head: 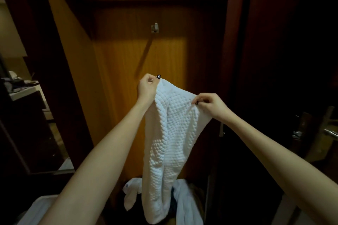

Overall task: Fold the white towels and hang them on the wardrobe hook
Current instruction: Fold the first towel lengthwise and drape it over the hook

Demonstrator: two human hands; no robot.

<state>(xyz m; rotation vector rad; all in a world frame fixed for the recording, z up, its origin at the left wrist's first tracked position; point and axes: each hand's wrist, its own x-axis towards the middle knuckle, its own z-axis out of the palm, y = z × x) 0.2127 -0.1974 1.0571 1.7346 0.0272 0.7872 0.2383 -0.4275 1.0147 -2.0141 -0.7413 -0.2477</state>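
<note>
towel [171, 133] hangs below the hook [155, 27] — left grip [147, 88] and right grip [210, 105] both pinching its top edge.

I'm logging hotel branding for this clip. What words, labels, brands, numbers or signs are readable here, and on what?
None can be read.
Blue mark on the white cloth under the towel: too blurred to read.
White mark on a black nail of the left hand: too small to read.
Clutter on the counter at left: blurred, nothing legible.
</note>
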